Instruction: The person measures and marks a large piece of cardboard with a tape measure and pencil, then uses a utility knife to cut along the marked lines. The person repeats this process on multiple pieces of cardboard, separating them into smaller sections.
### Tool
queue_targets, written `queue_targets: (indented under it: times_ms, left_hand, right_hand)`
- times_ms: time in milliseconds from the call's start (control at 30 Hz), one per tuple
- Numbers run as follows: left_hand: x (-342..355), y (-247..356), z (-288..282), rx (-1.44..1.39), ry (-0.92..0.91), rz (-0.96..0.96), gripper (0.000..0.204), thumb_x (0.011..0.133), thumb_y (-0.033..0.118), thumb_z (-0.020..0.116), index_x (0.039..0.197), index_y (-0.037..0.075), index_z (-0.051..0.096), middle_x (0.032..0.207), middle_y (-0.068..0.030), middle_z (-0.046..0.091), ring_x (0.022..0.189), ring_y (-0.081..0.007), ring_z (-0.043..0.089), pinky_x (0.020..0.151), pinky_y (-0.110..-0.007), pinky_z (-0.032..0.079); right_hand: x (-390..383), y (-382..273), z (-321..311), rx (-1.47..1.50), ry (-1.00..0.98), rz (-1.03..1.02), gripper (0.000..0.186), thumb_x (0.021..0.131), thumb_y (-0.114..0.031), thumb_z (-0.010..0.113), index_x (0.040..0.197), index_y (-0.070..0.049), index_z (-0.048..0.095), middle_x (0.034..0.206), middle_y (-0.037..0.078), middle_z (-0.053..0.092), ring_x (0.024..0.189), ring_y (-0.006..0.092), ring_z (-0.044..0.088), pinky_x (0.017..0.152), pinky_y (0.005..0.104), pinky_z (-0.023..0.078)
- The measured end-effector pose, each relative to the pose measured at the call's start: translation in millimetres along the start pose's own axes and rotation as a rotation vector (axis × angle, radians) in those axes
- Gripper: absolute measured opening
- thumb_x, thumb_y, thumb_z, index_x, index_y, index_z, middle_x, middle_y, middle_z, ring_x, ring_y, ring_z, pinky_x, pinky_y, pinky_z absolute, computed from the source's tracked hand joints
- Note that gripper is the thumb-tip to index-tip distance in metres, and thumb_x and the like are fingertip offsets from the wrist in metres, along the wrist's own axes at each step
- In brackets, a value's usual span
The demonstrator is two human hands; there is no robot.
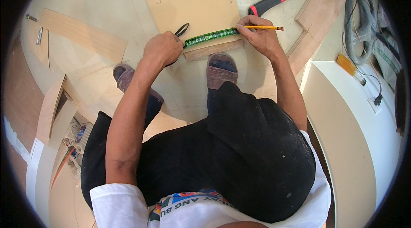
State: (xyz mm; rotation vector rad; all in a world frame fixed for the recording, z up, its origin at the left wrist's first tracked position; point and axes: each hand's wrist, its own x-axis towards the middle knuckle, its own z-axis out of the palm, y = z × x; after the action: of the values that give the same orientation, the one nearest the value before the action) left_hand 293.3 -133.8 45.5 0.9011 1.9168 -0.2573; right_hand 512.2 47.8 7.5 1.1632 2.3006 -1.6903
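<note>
A green tape measure blade (209, 38) stretches across the near end of a tan board (188, 1) on the floor. My left hand (163, 49) is closed at the blade's left end; the tape's case is mostly hidden in it, and a black wrist strap (182, 29) pokes out above. My right hand (260, 34) pinches a yellow pencil (265, 27), its point side at the blade's right end near the board's right edge. Below the blade lies a narrow wood strip (214, 50). A black and red utility knife (269, 4), blade out, rests just beyond my right hand.
Thin wood offcuts (81, 33) lie at left, with longer brown planks (314, 14) at right. A coiled grey hose (359, 22) and an orange-handled tool (349, 66) sit by a white panel (342, 99). My slippered feet (222, 72) stand close to the board.
</note>
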Motion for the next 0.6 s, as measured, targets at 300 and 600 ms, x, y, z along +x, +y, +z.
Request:
queue_targets:
  times_ms: [300, 600]
  left_hand:
    - [-0.1, -0.2, 0.5, -0.026, 0.002, -0.027, 0.037, 0.093, 0.027, 0.05, 0.089, 0.001, 0.075, 0.092, -0.0259, 0.071, 0.088, -0.0431, 0.07, 0.082, -0.048, 0.056]
    - [-1.7, -0.4, -1.0, 0.006, 0.006, 0.022, 0.037, 0.093, 0.027, 0.05, 0.09, 0.001, 0.076, 0.092, -0.0267, 0.071, 0.088, -0.0438, 0.069, 0.082, -0.049, 0.056]
  right_hand:
    - [1.3, 2.1, 2.0, 0.018, 0.006, -0.013, 0.019, 0.089, -0.018, 0.069, 0.091, 0.001, 0.068, 0.077, 0.006, 0.067, 0.07, 0.0121, 0.06, 0.064, 0.0283, 0.049]
    - [2.9, 4.0, 1.5, 0.02, -0.004, -0.039, 0.022, 0.09, -0.02, 0.069, 0.091, 0.002, 0.067, 0.076, 0.006, 0.065, 0.068, 0.0118, 0.058, 0.061, 0.0286, 0.048]
